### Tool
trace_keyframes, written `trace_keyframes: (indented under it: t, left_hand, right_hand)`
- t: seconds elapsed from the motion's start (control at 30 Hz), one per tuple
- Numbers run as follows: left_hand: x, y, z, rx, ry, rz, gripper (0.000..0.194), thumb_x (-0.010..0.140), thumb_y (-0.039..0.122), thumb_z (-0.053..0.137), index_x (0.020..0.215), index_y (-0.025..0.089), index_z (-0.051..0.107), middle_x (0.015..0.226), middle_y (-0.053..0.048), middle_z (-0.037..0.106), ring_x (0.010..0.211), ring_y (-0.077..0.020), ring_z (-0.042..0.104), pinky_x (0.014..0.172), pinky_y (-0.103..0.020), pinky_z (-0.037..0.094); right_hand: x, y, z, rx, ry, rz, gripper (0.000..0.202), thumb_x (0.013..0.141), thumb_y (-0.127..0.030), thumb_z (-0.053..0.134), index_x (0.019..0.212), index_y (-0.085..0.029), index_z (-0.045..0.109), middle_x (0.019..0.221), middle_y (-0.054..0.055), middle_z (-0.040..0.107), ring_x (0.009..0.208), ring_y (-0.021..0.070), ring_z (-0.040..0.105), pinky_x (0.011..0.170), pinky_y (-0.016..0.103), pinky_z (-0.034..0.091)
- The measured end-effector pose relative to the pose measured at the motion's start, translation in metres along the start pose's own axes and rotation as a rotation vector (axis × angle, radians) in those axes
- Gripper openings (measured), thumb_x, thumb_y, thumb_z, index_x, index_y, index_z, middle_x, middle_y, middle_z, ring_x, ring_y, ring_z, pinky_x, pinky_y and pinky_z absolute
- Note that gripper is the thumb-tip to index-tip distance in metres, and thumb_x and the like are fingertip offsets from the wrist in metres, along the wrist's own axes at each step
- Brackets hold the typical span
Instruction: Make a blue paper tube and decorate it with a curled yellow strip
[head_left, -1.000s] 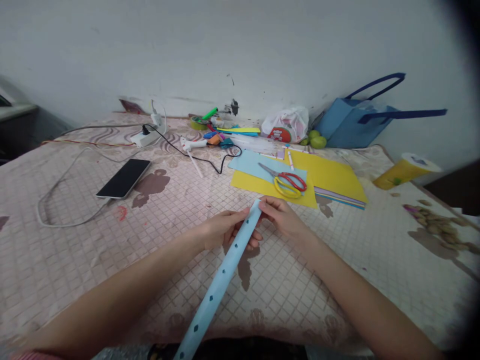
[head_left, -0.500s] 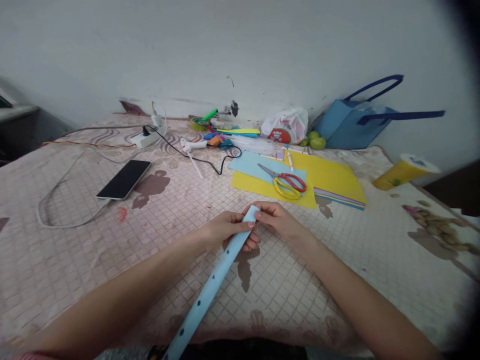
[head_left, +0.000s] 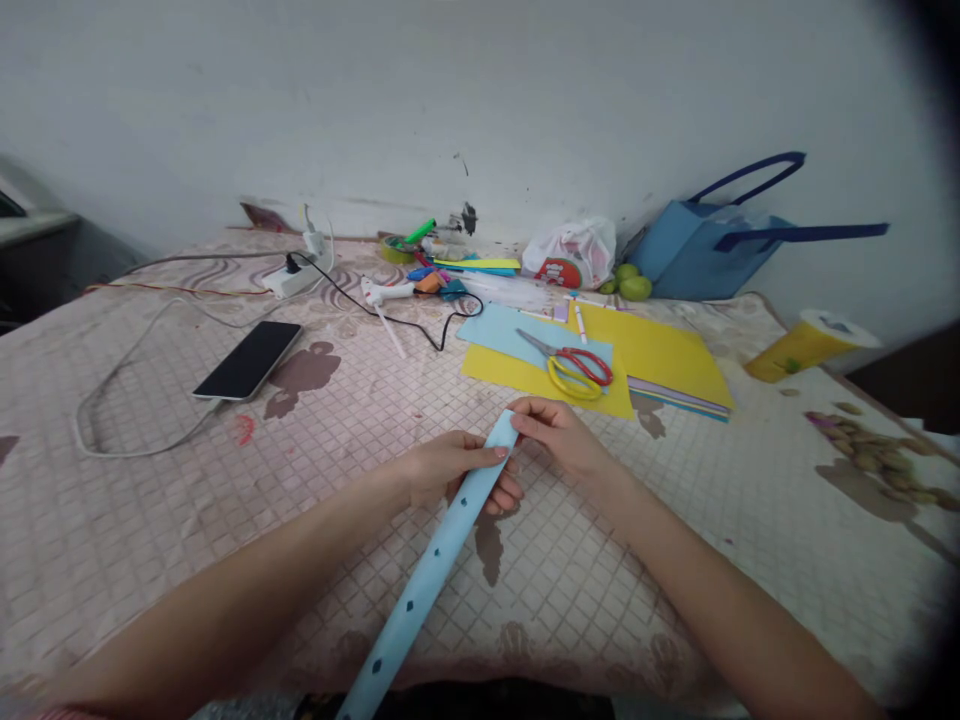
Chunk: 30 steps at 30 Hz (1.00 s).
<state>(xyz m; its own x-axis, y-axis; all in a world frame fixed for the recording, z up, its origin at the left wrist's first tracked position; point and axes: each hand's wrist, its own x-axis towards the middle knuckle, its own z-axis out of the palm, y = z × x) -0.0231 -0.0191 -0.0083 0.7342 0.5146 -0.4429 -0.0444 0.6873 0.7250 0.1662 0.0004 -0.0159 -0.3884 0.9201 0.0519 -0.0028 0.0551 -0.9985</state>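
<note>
A long light-blue paper strip (head_left: pixel 424 590) with a row of dark spots runs from my hands down toward the table's front edge. My left hand (head_left: pixel 457 465) grips it near the upper end, thumb on top and fingers beneath. At the very tip, my right hand (head_left: pixel 551 430) pinches the strip's corner between thumb and fingers. Beyond my hands lie scissors (head_left: pixel 574 365) with one red and one yellow handle, resting on a light-blue sheet (head_left: pixel 499 330) and a yellow sheet (head_left: pixel 517 378).
A glue gun (head_left: pixel 386 292) with its black cord lies behind, left of the sheets. At left are a phone (head_left: pixel 249 360) on a cable and a power strip (head_left: pixel 292 278). A blue bag (head_left: pixel 705 250), a plastic bag (head_left: pixel 574 250) and a yellow roll (head_left: pixel 799 350) stand toward the back and right.
The paper strip's lower part has shifted slightly right, and its spots have moved up a little. My right hand has edged slightly up at the tip. The objects on the table stay put.
</note>
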Motion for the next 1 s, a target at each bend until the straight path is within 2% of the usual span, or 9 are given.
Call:
trace_keyframes:
  t: [0.27, 0.37, 0.5, 0.63, 0.7, 0.77, 0.9, 1.0]
  left_hand:
    - [-0.004, 0.004, -0.005, 0.049, -0.035, -0.02, 0.023, 0.08, 0.028, 0.062, 0.091, 0.007, 0.062, 0.086, -0.013, 0.07, 0.071, -0.0161, 0.067, 0.067, -0.028, 0.052]
    - [-0.003, 0.002, -0.005, 0.055, -0.039, -0.033, 0.023, 0.079, 0.026, 0.063, 0.092, 0.007, 0.061, 0.087, -0.013, 0.069, 0.072, -0.0163, 0.067, 0.068, -0.029, 0.052]
    - [-0.001, 0.0, -0.004, 0.04, 0.013, 0.0, 0.024, 0.078, 0.027, 0.064, 0.093, 0.008, 0.06, 0.084, -0.011, 0.069, 0.071, -0.0153, 0.067, 0.069, -0.029, 0.052]
    - [-0.001, -0.001, -0.004, 0.061, 0.008, -0.013, 0.027, 0.075, 0.024, 0.067, 0.095, 0.008, 0.059, 0.085, -0.011, 0.069, 0.072, -0.0161, 0.067, 0.069, -0.03, 0.052]
    - [0.0, -0.002, -0.005, 0.065, 0.0, -0.013, 0.028, 0.075, 0.023, 0.067, 0.097, 0.008, 0.059, 0.086, -0.011, 0.069, 0.073, -0.0165, 0.067, 0.069, -0.03, 0.052]
    - [0.001, -0.003, -0.005, 0.064, 0.005, -0.003, 0.028, 0.075, 0.024, 0.067, 0.097, 0.009, 0.058, 0.085, -0.011, 0.069, 0.072, -0.0164, 0.067, 0.069, -0.03, 0.052]
    - [0.004, -0.007, -0.007, 0.091, 0.004, 0.011, 0.031, 0.072, 0.025, 0.07, 0.097, 0.01, 0.058, 0.085, -0.011, 0.069, 0.069, -0.0156, 0.067, 0.068, -0.03, 0.052]
    - [0.005, -0.01, -0.007, 0.126, 0.011, 0.002, 0.03, 0.071, 0.027, 0.071, 0.094, 0.011, 0.059, 0.084, -0.01, 0.069, 0.068, -0.015, 0.066, 0.067, -0.029, 0.052]
  right_hand:
    - [0.011, 0.01, -0.03, 0.165, 0.213, 0.057, 0.022, 0.067, -0.038, 0.071, 0.068, -0.02, 0.059, 0.07, -0.002, 0.055, 0.066, 0.0114, 0.052, 0.062, 0.025, 0.045]
    - [0.011, 0.009, -0.035, 0.245, 0.223, 0.076, 0.024, 0.067, -0.04, 0.071, 0.069, -0.021, 0.057, 0.07, -0.003, 0.055, 0.066, 0.0105, 0.052, 0.06, 0.024, 0.045]
    - [0.01, 0.007, -0.032, 0.255, 0.146, 0.12, 0.028, 0.066, -0.035, 0.073, 0.085, -0.023, 0.057, 0.075, -0.004, 0.059, 0.066, 0.01, 0.055, 0.062, 0.025, 0.045]
    - [0.01, 0.006, -0.029, 0.26, 0.219, 0.119, 0.036, 0.062, -0.031, 0.076, 0.09, -0.024, 0.055, 0.074, -0.005, 0.059, 0.063, 0.0091, 0.055, 0.062, 0.024, 0.046]
    - [0.01, 0.006, -0.026, 0.286, 0.27, 0.14, 0.039, 0.062, -0.035, 0.075, 0.093, -0.026, 0.054, 0.072, -0.006, 0.058, 0.06, 0.0089, 0.054, 0.057, 0.023, 0.044]
    - [0.008, 0.004, -0.02, 0.305, 0.27, 0.188, 0.038, 0.065, -0.041, 0.072, 0.094, -0.026, 0.054, 0.067, -0.007, 0.056, 0.055, 0.0081, 0.052, 0.049, 0.021, 0.039]
    - [0.005, 0.004, -0.003, 0.24, 0.203, 0.292, 0.032, 0.065, -0.04, 0.072, 0.085, -0.02, 0.057, 0.058, -0.006, 0.05, 0.045, 0.006, 0.043, 0.039, 0.02, 0.028]
    - [0.006, 0.005, 0.0, 0.23, 0.294, 0.307, 0.029, 0.061, -0.035, 0.075, 0.071, -0.018, 0.054, 0.055, -0.006, 0.049, 0.044, 0.0062, 0.042, 0.037, 0.021, 0.026]
